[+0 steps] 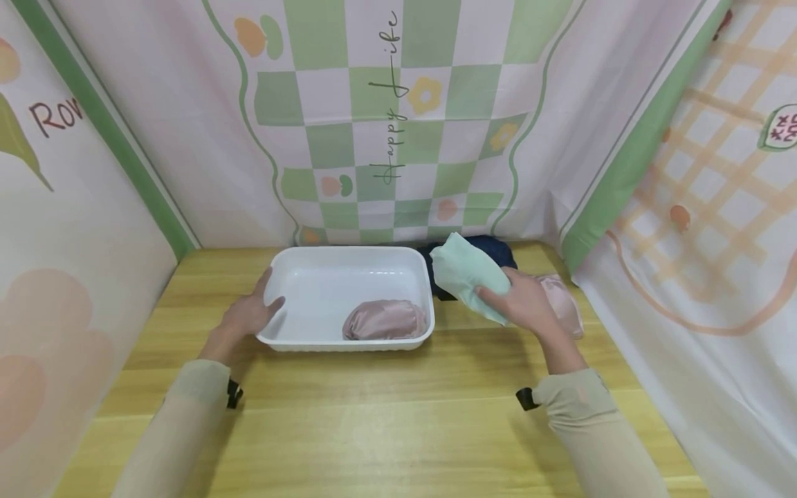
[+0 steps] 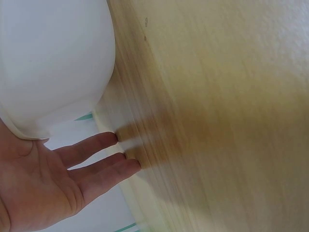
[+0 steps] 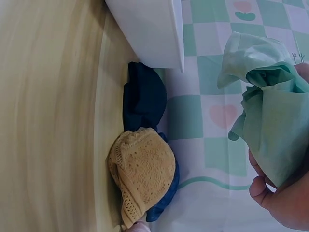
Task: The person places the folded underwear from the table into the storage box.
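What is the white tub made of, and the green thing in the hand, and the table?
The white tub looks like smooth, slightly glossy plastic: rounded moulded corners and a thin rim. The green bundle held by the right hand seems to be soft thin cloth, since it folds and creases; the fibre cannot be told. The table looks like pale wood or a wood-look top, with long grain lines.

Staged recording booth, not a home: printed cloth backdrops (image 1: 398, 117) enclose a wooden table (image 1: 386, 415) on three sides.
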A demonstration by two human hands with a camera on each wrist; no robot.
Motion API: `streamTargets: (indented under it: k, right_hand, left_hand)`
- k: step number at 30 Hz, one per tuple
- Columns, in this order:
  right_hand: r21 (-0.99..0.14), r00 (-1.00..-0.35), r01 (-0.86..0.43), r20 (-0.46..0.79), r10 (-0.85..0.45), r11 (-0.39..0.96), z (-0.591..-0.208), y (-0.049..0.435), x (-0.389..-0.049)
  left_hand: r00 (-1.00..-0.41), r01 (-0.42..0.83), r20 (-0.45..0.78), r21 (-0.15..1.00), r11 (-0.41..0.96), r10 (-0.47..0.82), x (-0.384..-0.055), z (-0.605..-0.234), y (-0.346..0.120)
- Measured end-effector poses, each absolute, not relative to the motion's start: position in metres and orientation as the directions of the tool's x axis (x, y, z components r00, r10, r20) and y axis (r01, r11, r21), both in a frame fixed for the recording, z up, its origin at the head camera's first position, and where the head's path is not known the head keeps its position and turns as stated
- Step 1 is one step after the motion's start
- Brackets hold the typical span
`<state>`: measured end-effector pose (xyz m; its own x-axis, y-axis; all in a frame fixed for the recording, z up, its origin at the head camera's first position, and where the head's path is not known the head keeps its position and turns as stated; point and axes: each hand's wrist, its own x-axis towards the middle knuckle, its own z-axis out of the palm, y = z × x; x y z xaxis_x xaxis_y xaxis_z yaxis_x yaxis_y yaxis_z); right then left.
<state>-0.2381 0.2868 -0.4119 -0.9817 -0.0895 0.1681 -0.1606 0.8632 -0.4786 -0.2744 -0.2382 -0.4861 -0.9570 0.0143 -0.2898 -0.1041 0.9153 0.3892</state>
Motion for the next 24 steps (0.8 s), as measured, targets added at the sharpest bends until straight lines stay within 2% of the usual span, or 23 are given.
streamTargets:
  k: [24]
  right_hand:
    - [-0.461,-0.979,-0.175,0.177,-0.103,0.87,-0.408,0.272,-0.256]
  left_hand:
    - [-0.958,-0.104,-0.288,0.379,0.919,0.01,-0.276,-0.487,-0.238]
